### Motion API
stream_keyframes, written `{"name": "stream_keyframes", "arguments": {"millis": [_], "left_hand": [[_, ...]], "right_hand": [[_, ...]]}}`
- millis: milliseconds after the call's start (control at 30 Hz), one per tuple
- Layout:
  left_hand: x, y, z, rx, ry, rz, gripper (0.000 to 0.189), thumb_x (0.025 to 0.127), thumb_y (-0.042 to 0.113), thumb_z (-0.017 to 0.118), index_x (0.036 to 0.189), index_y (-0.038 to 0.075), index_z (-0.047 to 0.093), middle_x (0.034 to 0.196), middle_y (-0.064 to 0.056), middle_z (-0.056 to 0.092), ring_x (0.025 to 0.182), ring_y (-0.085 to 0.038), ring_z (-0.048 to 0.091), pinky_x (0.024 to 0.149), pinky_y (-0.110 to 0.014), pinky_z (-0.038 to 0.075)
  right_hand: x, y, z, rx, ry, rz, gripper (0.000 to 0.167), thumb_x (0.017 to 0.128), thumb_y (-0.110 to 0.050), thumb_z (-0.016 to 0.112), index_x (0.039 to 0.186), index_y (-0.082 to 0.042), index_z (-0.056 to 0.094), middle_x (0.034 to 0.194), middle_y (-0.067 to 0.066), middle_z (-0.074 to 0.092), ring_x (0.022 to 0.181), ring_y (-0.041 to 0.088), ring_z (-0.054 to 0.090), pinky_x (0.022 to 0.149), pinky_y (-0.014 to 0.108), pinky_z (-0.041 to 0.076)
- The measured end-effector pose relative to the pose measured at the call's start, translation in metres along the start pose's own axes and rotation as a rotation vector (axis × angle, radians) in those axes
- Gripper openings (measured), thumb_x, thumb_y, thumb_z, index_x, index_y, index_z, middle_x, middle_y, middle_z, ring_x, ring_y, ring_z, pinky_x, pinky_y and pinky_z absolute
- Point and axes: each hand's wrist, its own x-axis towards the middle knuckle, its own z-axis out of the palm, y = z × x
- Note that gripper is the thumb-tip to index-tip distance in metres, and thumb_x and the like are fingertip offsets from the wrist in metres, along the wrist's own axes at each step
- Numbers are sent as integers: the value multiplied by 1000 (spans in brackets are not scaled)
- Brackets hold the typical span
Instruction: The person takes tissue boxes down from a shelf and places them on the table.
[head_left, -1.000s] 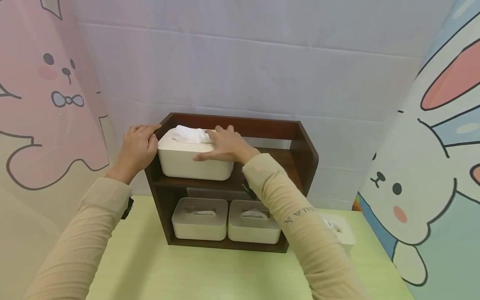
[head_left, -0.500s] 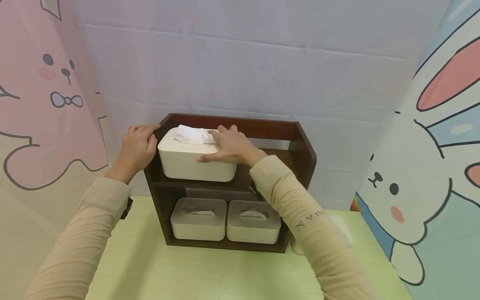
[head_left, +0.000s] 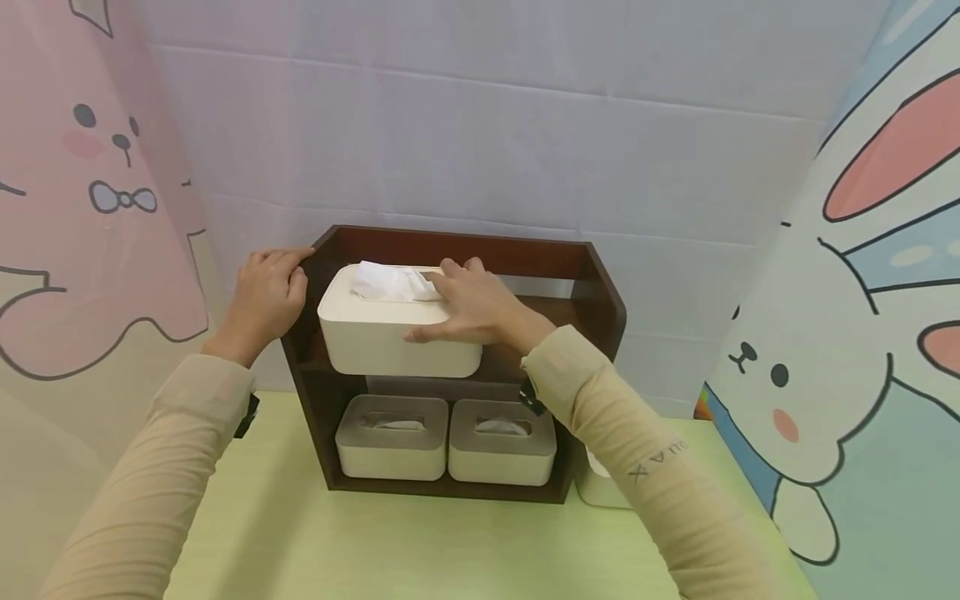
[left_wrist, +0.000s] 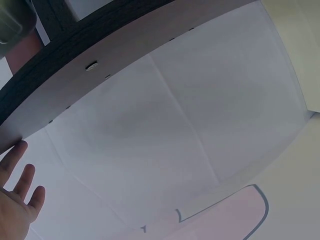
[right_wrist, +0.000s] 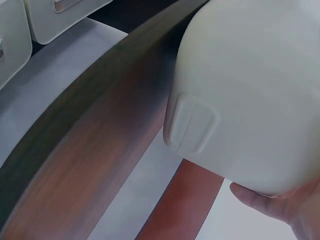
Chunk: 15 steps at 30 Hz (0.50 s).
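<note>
A cream-white tissue box [head_left: 397, 346] with white tissue [head_left: 392, 282] sticking out of its top is at the left of the upper tier of a dark brown two-tier shelf [head_left: 465, 243]. My right hand [head_left: 476, 307] grips its right end, the thumb on the front face and the fingers over the top. The box's front overlaps the tier's front edge; in the right wrist view its smooth end [right_wrist: 245, 100] stands above the wooden board [right_wrist: 95, 150]. My left hand [head_left: 270, 292] rests on the shelf's left side panel, fingertips at its upper edge.
Two grey-lidded tissue boxes, the left one [head_left: 392, 454] and the right one [head_left: 502, 458], sit on the lower tier. Another pale box [head_left: 602, 492] stands right of the shelf on the light green table [head_left: 390, 550], mostly behind my right sleeve. Curtains hang behind.
My right hand has drawn the tissue box forward and slightly right, so it overlaps the upper tier's front edge. The left hand keeps its place on the side panel.
</note>
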Motion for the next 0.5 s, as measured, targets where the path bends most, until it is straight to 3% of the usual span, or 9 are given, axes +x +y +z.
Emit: {"name": "stream_keyframes", "arguments": {"millis": [233,500], "left_hand": [[0,0,0,-3,-1,-11,40,92,12,31,120,-1,56,121,-25,55,111,-44,43,91,-59,30],[1,0,1,-16,-1,-14,40,92,12,31,120,0,56,121,-25,55,111,-45,42,88,-59,30]], "right_hand": [[-17,0,-2,-12,46,-32,87,69,-75,49,133,-16,44,115,4,48,93,25,43,71,33,43],[-39,-5,-4,-49,27,-42,92,67,-77,48,137,-18,40,126,7,45,102,28,46,78,39,46]]}}
